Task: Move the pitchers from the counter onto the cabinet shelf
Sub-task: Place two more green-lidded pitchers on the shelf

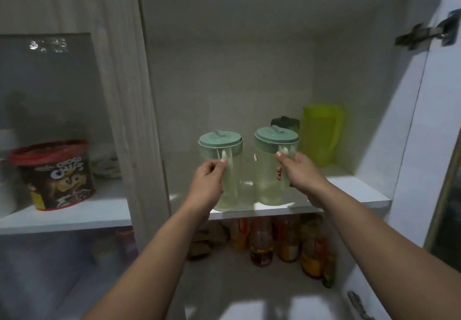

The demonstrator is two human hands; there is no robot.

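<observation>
Two clear pitchers with pale green lids stand side by side at the front of the white cabinet shelf (354,185). My left hand (208,180) grips the handle of the left pitcher (230,185). My right hand (298,172) grips the handle of the right pitcher (265,177). Both pitcher bases rest on the shelf near its front edge. Behind the right pitcher, a lime-green pitcher (321,135) stands at the back right, with a dark-lidded container (285,122) partly hidden beside it.
The cabinet door (424,120) stands open at the right, its hinge high up. Several bottles (287,240) crowd the shelf below. In the left compartment sits a cereal tub with a red lid (53,175). A vertical divider (134,120) separates the compartments.
</observation>
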